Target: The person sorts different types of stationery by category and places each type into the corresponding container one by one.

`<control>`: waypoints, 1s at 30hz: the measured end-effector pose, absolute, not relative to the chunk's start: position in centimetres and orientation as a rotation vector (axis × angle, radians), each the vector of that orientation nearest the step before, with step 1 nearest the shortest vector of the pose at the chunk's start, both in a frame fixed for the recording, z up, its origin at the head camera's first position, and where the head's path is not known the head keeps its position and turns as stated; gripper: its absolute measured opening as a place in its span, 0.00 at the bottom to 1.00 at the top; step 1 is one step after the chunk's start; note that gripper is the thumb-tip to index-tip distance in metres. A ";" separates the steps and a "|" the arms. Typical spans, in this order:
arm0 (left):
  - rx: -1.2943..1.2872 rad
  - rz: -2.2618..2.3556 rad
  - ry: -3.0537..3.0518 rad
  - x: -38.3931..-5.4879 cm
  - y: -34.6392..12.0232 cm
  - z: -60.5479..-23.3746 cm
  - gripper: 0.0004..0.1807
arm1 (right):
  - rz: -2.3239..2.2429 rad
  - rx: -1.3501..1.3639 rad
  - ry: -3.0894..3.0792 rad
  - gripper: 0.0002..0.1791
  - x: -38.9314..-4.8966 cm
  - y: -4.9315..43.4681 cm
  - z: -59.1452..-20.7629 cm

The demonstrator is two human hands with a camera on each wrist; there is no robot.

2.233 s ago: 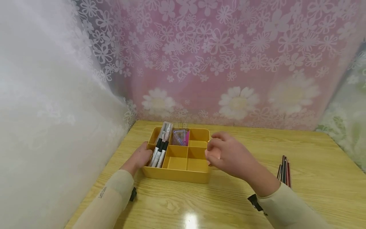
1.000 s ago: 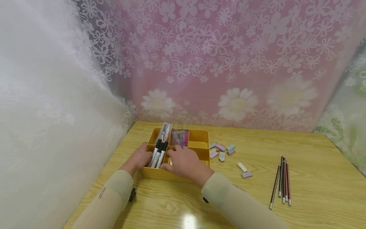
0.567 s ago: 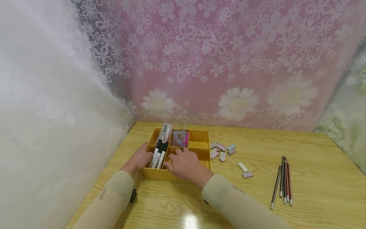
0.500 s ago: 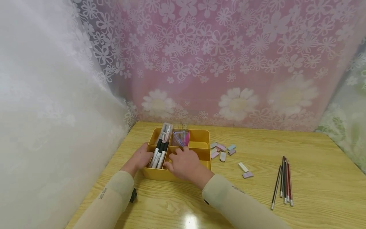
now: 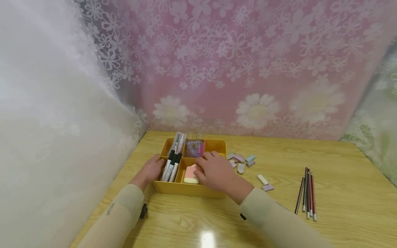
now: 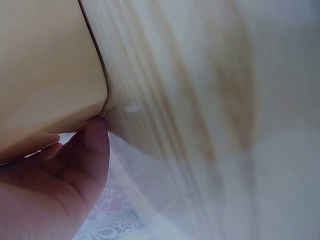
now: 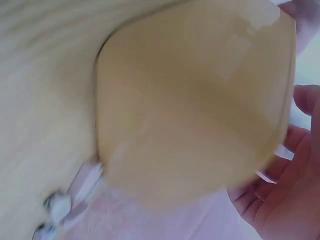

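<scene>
A yellow divided box (image 5: pixel 189 189) stands on the wooden table. My left hand (image 5: pixel 151 169) grips its left side; in the left wrist view the fingertips press the box's lower corner (image 6: pixel 60 75). A pink and cream rounded piece (image 5: pixel 191 175) lies in the front middle compartment; its kind does not show clearly. Just right of it, over the front right compartment, my right hand (image 5: pixel 218 175) hovers with loosely bent fingers and nothing visible in them. White, black-capped markers (image 5: pixel 170 170) fill the front left compartment. Behind them are a clear pen case (image 5: pixel 177 142) and purple set squares (image 5: pixel 193 148).
Several small pastel erasers (image 5: pixel 238 158) lie close to the box's right side, with a white eraser (image 5: pixel 262 179) and a lilac one (image 5: pixel 268 188) nearer the front. Farther right is a bundle of pencils (image 5: pixel 310 196). Flowered curtains (image 5: pixel 248 69) surround the table.
My right hand brought the pink piece from the box's right into the front middle compartment, let it go and has drawn back rightward. The left hand has stayed on the box.
</scene>
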State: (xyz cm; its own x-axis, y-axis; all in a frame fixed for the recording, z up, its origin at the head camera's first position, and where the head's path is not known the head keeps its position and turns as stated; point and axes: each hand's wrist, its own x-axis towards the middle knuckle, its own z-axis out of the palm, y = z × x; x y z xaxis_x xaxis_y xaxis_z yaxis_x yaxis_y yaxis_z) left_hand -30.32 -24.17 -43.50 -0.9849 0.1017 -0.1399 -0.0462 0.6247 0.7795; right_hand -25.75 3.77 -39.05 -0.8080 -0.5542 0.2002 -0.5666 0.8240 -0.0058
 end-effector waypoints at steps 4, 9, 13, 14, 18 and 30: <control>0.025 1.306 2.648 -30.2 -24.5 -43.6 0.28 | 0.159 0.797 -2.841 0.21 -26.0 6.1 -38.5; 0.016 1.320 2.635 -30.0 -24.4 -43.5 0.29 | 0.241 0.684 -2.879 0.15 -26.2 10.0 -38.2; -0.001 1.317 2.641 -29.9 -24.3 -43.5 0.29 | 0.248 0.594 -2.918 0.12 -26.4 13.7 -38.5; -0.013 1.317 2.637 -29.9 -24.3 -43.6 0.29 | 0.249 0.572 -2.930 0.12 -26.4 14.7 -38.6; -0.033 1.312 2.636 -29.9 -24.4 -43.7 0.29 | 0.312 0.471 -3.017 0.12 -26.4 18.6 -39.2; 0.026 1.267 2.663 -30.2 -24.5 -43.6 0.30 | 0.509 0.181 -3.269 0.17 -26.0 31.8 -40.5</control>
